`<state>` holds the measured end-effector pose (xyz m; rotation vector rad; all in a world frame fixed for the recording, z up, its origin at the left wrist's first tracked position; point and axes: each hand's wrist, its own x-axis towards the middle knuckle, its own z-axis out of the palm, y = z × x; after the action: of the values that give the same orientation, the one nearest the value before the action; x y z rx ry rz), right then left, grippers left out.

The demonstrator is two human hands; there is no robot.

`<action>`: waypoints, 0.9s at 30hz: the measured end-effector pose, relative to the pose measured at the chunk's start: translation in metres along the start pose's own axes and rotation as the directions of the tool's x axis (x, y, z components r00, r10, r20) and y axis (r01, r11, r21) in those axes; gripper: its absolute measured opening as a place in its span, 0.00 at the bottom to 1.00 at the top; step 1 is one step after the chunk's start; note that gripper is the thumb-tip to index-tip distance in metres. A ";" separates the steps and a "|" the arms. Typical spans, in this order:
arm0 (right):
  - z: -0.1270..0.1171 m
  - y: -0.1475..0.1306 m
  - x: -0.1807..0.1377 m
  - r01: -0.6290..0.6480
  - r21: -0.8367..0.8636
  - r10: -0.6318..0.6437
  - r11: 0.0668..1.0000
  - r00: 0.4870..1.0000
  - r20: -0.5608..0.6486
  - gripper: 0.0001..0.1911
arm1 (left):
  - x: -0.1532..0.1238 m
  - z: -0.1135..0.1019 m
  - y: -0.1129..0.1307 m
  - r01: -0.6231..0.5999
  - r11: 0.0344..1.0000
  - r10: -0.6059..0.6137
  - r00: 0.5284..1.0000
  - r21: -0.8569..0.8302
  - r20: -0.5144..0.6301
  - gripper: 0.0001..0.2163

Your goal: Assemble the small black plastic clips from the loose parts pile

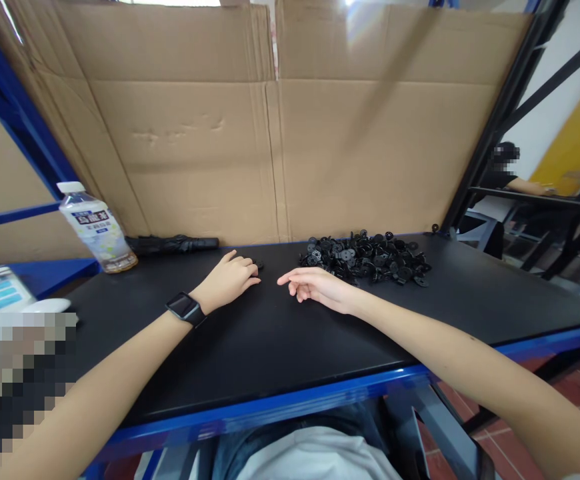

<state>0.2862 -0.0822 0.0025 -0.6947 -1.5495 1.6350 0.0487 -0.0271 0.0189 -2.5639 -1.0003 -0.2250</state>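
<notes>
My left hand (227, 281) rests palm down on the black tabletop (270, 347), its fingers curled. A small black part (259, 265) sits at those fingertips, partly hidden by them. A black smartwatch (186, 309) is on my left wrist. My right hand (315, 287) lies on the table with loosely spread fingers, holding nothing. It is just in front of a heap of several black plastic parts (365, 258), close to but apart from it.
Cardboard sheets (270, 147) stand along the table's back edge. At the back left lie a water bottle (99, 228) and a folded black umbrella (170, 245). A white mouse (47, 305) sits far left. A co-worker's arm (527, 187) shows beyond a dark metal rack.
</notes>
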 end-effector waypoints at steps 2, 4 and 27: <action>0.001 -0.001 0.000 -0.016 -0.010 0.016 1.000 1.000 -0.017 0.12 | 0.001 0.000 0.002 -0.008 0.999 0.007 0.999 -0.036 -0.042 0.15; 0.002 -0.001 0.000 -0.019 -0.015 0.019 1.000 1.000 -0.025 0.11 | 0.004 -0.004 0.007 -0.011 0.991 -0.005 0.993 -0.134 -0.117 0.14; 0.003 0.008 0.004 0.044 0.171 -0.030 0.984 0.996 -0.083 0.10 | 0.015 -0.032 0.071 0.094 0.303 -0.357 0.934 -0.948 -0.022 0.12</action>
<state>0.2799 -0.0805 -0.0045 -0.6265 -1.3375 1.6700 0.1078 -0.0786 0.0325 -3.1764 -1.4110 -1.6319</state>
